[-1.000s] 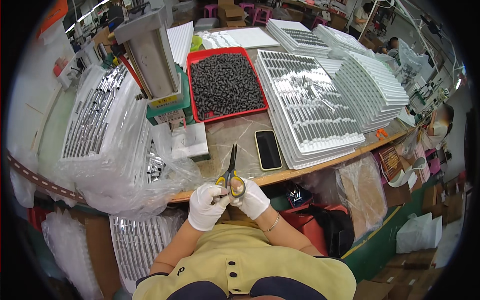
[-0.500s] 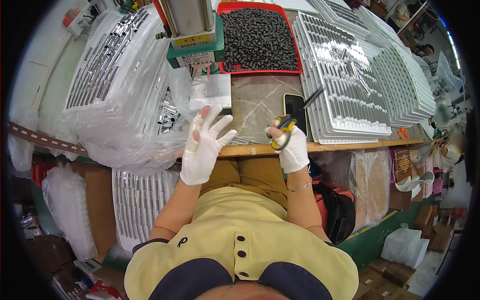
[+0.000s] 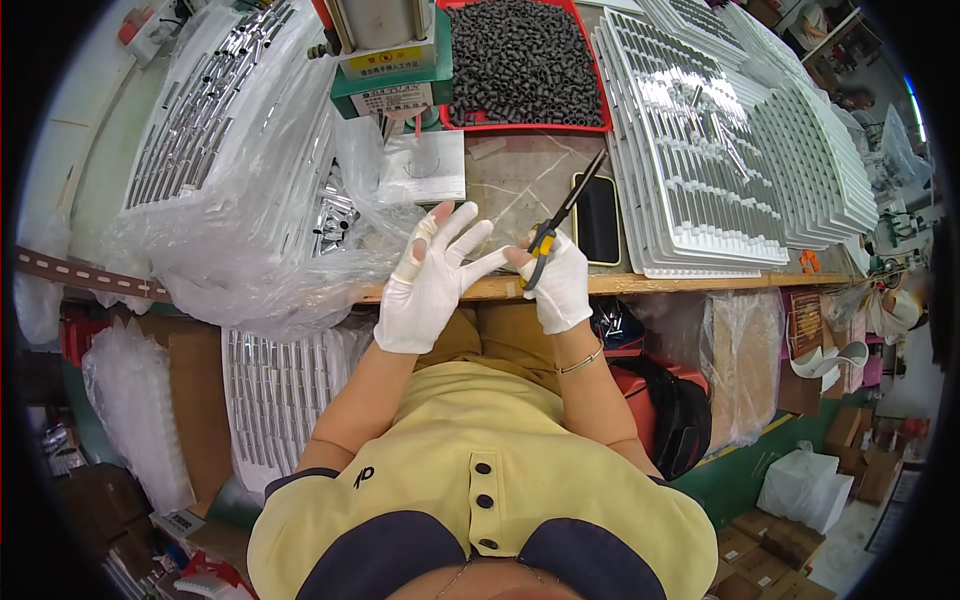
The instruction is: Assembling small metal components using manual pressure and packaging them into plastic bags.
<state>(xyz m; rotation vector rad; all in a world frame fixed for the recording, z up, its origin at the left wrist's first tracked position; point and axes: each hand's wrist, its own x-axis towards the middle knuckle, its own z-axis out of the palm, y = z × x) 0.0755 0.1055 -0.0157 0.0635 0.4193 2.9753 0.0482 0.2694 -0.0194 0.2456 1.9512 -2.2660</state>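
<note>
Both hands wear white gloves with bare fingertips showing at the thumb side. My left hand (image 3: 428,275) is raised over the table's front edge, its fingers spread and nothing in it. My right hand (image 3: 560,287) grips a pair of scissors (image 3: 546,240) with yellow and black handles. Their dark blades point up and away to the right, looking closed. The little finger side of my left hand comes close to the scissors' handles; whether they touch I cannot tell. Just beyond my right hand lies a phone (image 3: 597,220) with a dark screen.
A green press (image 3: 395,85) stands at the back, above a white plate (image 3: 436,178). Beside it a red tray (image 3: 530,128) holds many small black parts. Stacked white trays (image 3: 700,262) of metal tubes stand right; plastic-wrapped tubes (image 3: 190,150) lie left. The wooden table edge (image 3: 640,284) runs before me.
My hands have come closer together, the left moving right and the right moving left. The scissors have swung more upright, their blades now pointing farther away from me.
</note>
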